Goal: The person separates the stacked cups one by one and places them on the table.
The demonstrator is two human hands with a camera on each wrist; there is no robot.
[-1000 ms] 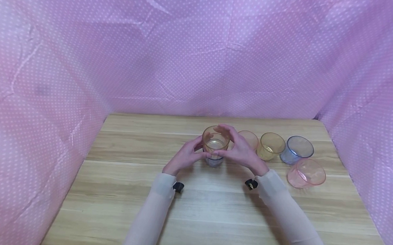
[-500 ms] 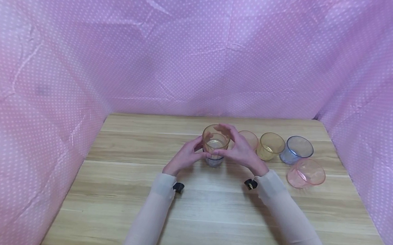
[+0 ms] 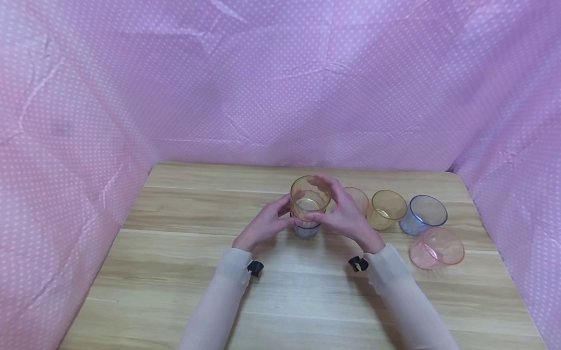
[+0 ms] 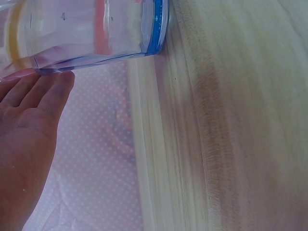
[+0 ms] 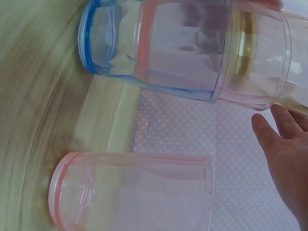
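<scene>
A stack of clear tinted plastic cups stands upright near the table's back. Lowest is a blue cup [image 3: 306, 232], with a pink cup [image 5: 257, 91] nested in it. Topmost is a yellow cup [image 3: 303, 186], its base inside the pink one. My left hand [image 3: 266, 222] holds the stack from the left, fingertips near the blue cup's rim in the left wrist view. From the right, my right hand [image 3: 346, 215] grips the yellow cup, thumb in front and fingers behind.
Right of the stack, another pink cup [image 3: 358, 199] stands partly behind my right hand. Beyond it are a second yellow cup [image 3: 388, 207], a second blue cup [image 3: 422, 217] and a nearer pink cup [image 3: 434, 252]. Pink dotted cloth [image 3: 246, 90] hangs around the wooden table [image 3: 204, 203].
The yellow cup has risen slightly in the head view, along with the right hand's fingers. The left hand and the other cups look almost unmoved.
</scene>
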